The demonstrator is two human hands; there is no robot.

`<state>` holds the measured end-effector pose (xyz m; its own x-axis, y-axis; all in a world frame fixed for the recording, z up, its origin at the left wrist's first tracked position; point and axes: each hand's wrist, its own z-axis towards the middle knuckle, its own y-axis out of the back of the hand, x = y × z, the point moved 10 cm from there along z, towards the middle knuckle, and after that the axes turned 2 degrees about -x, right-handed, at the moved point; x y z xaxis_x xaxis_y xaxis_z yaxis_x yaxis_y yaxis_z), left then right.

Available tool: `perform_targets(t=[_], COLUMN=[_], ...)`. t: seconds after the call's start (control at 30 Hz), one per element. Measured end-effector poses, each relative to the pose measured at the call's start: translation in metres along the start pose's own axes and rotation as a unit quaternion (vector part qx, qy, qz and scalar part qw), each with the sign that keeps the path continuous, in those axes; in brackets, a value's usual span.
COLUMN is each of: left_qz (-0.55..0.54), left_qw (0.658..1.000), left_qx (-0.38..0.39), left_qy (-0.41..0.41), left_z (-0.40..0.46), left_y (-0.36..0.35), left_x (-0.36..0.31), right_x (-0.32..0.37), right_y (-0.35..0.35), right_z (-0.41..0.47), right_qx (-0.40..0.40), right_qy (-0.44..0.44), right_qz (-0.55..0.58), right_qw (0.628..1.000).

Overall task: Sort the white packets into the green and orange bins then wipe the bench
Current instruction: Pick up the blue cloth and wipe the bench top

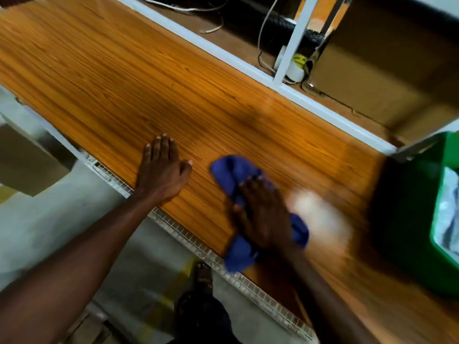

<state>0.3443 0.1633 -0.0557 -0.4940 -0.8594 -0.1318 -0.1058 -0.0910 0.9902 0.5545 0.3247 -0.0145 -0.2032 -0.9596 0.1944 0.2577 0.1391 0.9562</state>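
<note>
Head view: right hand (263, 214) presses flat on the cloth (238, 175) near the bench (124, 83) front edge; left hand (161, 170) rests flat beside it, unwiped wood stretching leftward.

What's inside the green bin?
The green plastic bin at the bench's right end holds crumpled white packets. Only a slice of its inside shows; the rest runs off the picture's edge, so how many there are, or what lies beneath, cannot be seen.

On the bench (124, 83): left hand (162, 170) flat near the front edge, cloth (234, 170) just right of it under the right hand (263, 214), bin (422, 219) holding packets (449, 214) at the right end.
</note>
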Motion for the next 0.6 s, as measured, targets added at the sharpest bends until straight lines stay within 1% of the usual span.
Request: perform_targets(t=[0.03,0.07,0.1,0.13,0.2,0.27,0.33,0.4,0.43,0.5,0.53,0.6], left_qz=[0.000,0.002,0.004,0.006,0.000,-0.005,-0.010,-0.022,-0.023,-0.017,-0.011,-0.001], left_qw=[1.000,1.000,1.000,1.000,0.999,0.998,0.998,0.996,0.996,0.996,0.996,0.996], left_qx=[-0.001,-0.002,-0.001,0.007,0.039,0.052,0.042,0.031,0.029,0.027,0.024,0.017], left_qy=[0.003,0.004,0.005,0.005,0.002,-0.018,-0.053,-0.081,-0.087,-0.082,-0.081,-0.082], left_z=[0.001,0.001,0.002,0.002,-0.003,-0.016,-0.037,-0.055,-0.062,-0.067,-0.069,-0.070], left_y=[0.000,-0.001,-0.001,-0.002,-0.005,-0.004,-0.003,-0.008,-0.011,-0.017,-0.018,-0.017], left_x=[0.001,0.001,0.002,0.001,-0.006,-0.025,-0.053,-0.082,-0.092,-0.102,-0.104,-0.104], right_x=[0.043,0.071,0.080,0.068,0.009,-0.077,-0.166,-0.226,-0.242,-0.245,-0.231,-0.180], right_y=[-0.006,-0.010,-0.009,-0.007,0.002,0.017,0.033,0.043,0.044,0.043,0.042,0.037], right_z=[-0.027,-0.048,-0.057,-0.056,-0.032,-0.001,0.019,0.028,0.030,0.028,0.025,0.012], right_qx=[0.023,0.043,0.051,0.046,0.011,-0.049,-0.085,-0.090,-0.083,-0.068,-0.064,-0.066], right_qy=[0.060,0.111,0.139,0.135,0.067,-0.049,-0.181,-0.280,-0.313,-0.351,-0.343,-0.274], right_qz=[0.006,0.014,0.023,0.040,0.050,0.028,-0.030,-0.072,-0.080,-0.087,-0.086,-0.074], right_qw=[0.998,0.993,0.989,0.989,0.996,0.997,0.979,0.953,0.943,0.930,0.933,0.956])
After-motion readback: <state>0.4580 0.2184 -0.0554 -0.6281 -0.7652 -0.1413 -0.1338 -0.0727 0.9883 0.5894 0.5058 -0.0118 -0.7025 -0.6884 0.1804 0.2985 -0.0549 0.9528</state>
